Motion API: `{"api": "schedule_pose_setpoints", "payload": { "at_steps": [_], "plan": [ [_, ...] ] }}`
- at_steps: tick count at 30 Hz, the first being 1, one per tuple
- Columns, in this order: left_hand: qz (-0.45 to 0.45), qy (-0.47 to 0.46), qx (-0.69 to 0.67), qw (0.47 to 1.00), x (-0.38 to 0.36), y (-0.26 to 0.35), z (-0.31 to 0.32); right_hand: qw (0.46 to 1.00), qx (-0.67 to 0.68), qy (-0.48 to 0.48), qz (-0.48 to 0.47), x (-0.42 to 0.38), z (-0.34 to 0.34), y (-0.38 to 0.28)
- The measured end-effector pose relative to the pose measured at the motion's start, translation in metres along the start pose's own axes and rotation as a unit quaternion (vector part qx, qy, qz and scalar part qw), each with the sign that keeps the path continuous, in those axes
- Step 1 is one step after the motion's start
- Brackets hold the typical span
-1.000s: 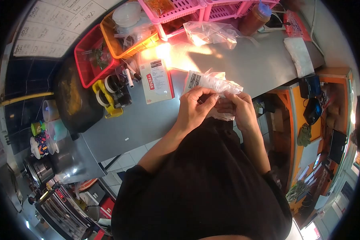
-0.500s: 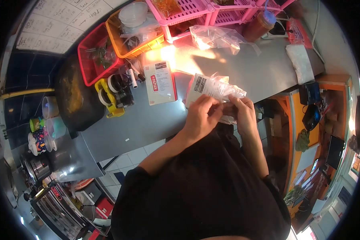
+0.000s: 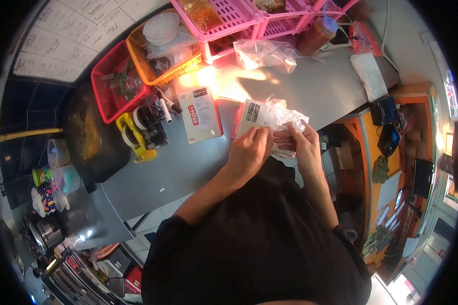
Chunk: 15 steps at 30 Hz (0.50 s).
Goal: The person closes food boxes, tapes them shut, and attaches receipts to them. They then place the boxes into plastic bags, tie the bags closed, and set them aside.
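A box (image 3: 250, 113) with a printed white label lies at the table's front edge, with a crumpled clear plastic bag (image 3: 285, 115) around its right part. My left hand (image 3: 250, 146) is at the box's near side, its fingers pinched together on the plastic. Just right of it, my right hand (image 3: 301, 142) has its fingers closed on the bag's bunched plastic. The two hands are close together. To the left, a second flat box (image 3: 200, 116) with a red label lies on the table, touched by neither hand.
On the grey table (image 3: 183, 168) stand a yellow tape dispenser (image 3: 137, 142), markers (image 3: 165, 110), a red basket (image 3: 99, 84) and an orange basket (image 3: 174, 75). Pink racks (image 3: 234, 30), a lidded brown container (image 3: 316, 38) and a white packet (image 3: 368, 76) are along the back.
The view has shifted slightly. My left hand's fingers have drawn up closer to the box and my right hand's fingers have curled in on the plastic.
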<state>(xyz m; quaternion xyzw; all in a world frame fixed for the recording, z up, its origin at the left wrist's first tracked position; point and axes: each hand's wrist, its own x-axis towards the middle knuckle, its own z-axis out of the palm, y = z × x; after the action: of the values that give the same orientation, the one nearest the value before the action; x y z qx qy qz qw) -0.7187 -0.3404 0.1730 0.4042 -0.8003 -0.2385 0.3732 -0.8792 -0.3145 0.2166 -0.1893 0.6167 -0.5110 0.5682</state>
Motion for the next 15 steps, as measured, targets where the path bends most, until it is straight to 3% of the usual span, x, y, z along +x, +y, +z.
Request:
{"api": "schedule_pose_setpoints", "payload": {
  "at_steps": [2,4,5,6,8,9,10,13,15],
  "plan": [
    [0.017,-0.018,0.016,1.000,0.009,-0.011,-0.004,0.987,-0.138,0.020,-0.080,0.002,-0.007,0.008],
    [0.041,-0.047,0.016,0.998,0.022,-0.025,-0.009,0.972,-0.184,0.019,-0.145,-0.007,-0.010,0.022],
    [0.056,-0.053,0.008,0.997,0.028,-0.028,-0.013,0.952,-0.229,0.015,-0.204,-0.015,-0.014,0.029],
    [0.080,-0.068,0.015,0.994,0.043,-0.029,-0.017,0.892,-0.328,0.000,-0.311,-0.022,-0.021,0.033],
    [0.158,-0.102,0.005,0.982,0.084,-0.023,-0.015,0.910,-0.285,-0.034,-0.301,-0.038,-0.027,0.020],
    [0.201,-0.121,-0.007,0.972,0.091,-0.013,-0.015,0.900,-0.266,-0.014,-0.345,-0.047,-0.030,0.008],
    [0.224,-0.129,-0.013,0.966,0.099,-0.005,-0.008,0.925,-0.261,-0.014,-0.277,-0.061,-0.040,-0.005],
    [0.299,-0.142,-0.033,0.943,0.122,0.040,0.024,0.882,-0.269,0.001,-0.386,-0.077,-0.077,-0.020],
    [0.327,-0.151,-0.067,0.931,0.138,0.079,0.056,0.882,-0.249,0.053,-0.396,-0.082,-0.115,-0.024]
  ]
}}
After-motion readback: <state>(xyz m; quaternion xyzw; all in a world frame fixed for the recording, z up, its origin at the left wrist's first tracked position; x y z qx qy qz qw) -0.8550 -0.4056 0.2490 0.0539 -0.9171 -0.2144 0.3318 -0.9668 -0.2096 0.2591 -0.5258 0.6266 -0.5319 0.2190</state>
